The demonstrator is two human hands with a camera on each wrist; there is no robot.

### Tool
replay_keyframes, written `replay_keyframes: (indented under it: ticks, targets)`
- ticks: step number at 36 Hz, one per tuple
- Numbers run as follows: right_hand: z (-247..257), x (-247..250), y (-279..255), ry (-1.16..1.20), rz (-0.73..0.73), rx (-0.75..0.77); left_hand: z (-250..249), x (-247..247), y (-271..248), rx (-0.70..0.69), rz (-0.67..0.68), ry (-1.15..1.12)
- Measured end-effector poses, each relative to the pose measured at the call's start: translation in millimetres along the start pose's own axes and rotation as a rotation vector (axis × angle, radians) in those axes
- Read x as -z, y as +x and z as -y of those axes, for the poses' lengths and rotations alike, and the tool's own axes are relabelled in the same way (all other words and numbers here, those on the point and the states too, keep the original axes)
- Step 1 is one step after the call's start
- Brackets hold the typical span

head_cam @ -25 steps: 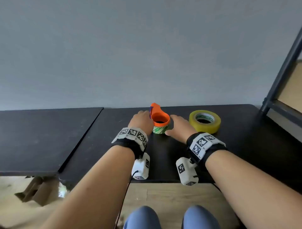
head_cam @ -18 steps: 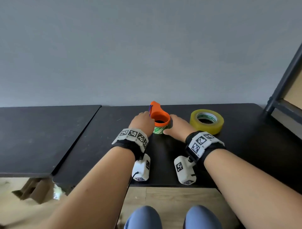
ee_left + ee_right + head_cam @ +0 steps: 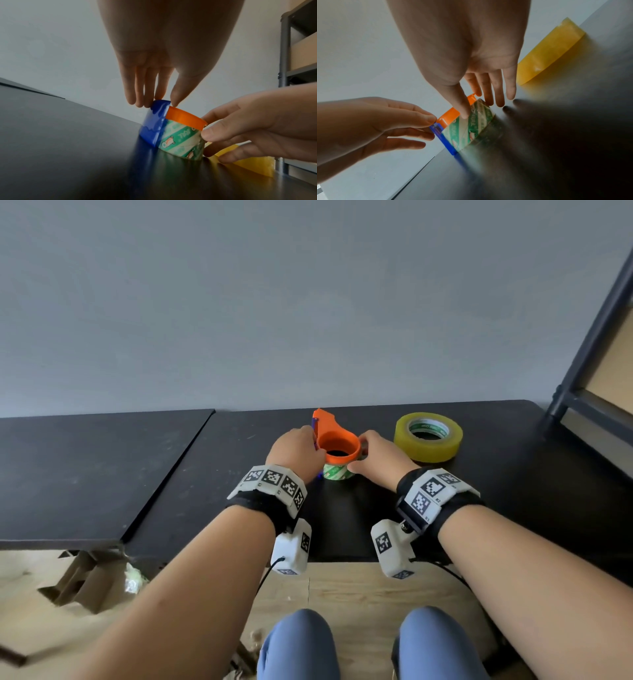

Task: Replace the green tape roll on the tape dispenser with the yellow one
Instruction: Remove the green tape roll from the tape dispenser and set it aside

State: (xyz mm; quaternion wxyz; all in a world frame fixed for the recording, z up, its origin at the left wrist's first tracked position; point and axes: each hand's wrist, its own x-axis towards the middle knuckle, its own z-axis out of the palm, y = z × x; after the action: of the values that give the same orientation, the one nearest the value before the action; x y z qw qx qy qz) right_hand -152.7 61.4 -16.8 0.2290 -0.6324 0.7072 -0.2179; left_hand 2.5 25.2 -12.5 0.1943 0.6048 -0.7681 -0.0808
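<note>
The orange tape dispenser (image 3: 337, 440) stands on the black table (image 3: 513, 491) with the green patterned tape roll (image 3: 337, 473) on it and a blue part (image 3: 154, 124) on its left side. My left hand (image 3: 160, 104) pinches the top of the dispenser, thumb on the orange rim (image 3: 185, 119) and fingers behind the blue part. My right hand (image 3: 476, 108) grips the green roll (image 3: 471, 129), with its thumb on the near side and its fingers round the far side. The yellow tape roll (image 3: 404, 440) lies flat just right of my right hand.
A second black table (image 3: 85, 467) adjoins on the left, with a seam between the two. A dark metal shelf frame (image 3: 589, 364) stands at the right back corner. A grey wall runs behind the tables. Cardboard (image 3: 78, 580) lies on the floor below left.
Both hands have closed in tighter on the dispenser, the right hand's fingers now round the green roll. The dispenser and the yellow roll stay where they were.
</note>
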Motion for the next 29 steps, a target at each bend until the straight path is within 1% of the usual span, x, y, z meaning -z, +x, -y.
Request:
replay_keyframes:
  ticks: [5, 9, 13, 16, 20, 23, 26, 27, 29]
  targets:
    - [0.8, -3.6, -13.2, -0.057, 0.01, -0.001, -2.9, 0.9, -13.8, 0.006, -0.009, -0.02]
    - [-3.9, -8.0, -14.3, -0.112, 0.049, -0.051, -7.8, 1.1, -19.7, 0.015, -0.005, -0.041]
    - [-3.2, -2.2, -17.9, -0.01, 0.03, -0.047, -8.8, 2.2, -20.5, 0.043, 0.002, -0.053]
    - [-4.5, 1.8, -15.7, 0.057, -0.024, -0.006, -7.7, 2.0, -18.8, 0.078, -0.002, -0.093]
    - [-2.6, 5.6, -11.9, 0.145, -0.053, 0.033, -8.3, -2.3, -15.1, 0.126, 0.015, -0.138]
    - [-0.5, 7.9, -8.5, 0.24, -0.082, 0.054, -10.6, -5.4, -13.2, 0.144, 0.064, -0.163]
    - [2.8, 9.1, -7.6, 0.271, -0.13, 0.09, -13.7, -11.3, -12.8, 0.123, 0.18, -0.132]
    - [3.7, 8.5, -7.4, 0.265, -0.142, 0.107, -14.4, -13.3, -12.8, 0.128, 0.201, -0.12]
    - [5.9, 6.4, -7.4, 0.239, -0.159, 0.123, -15.4, -14.0, -12.6, 0.161, 0.193, -0.113]
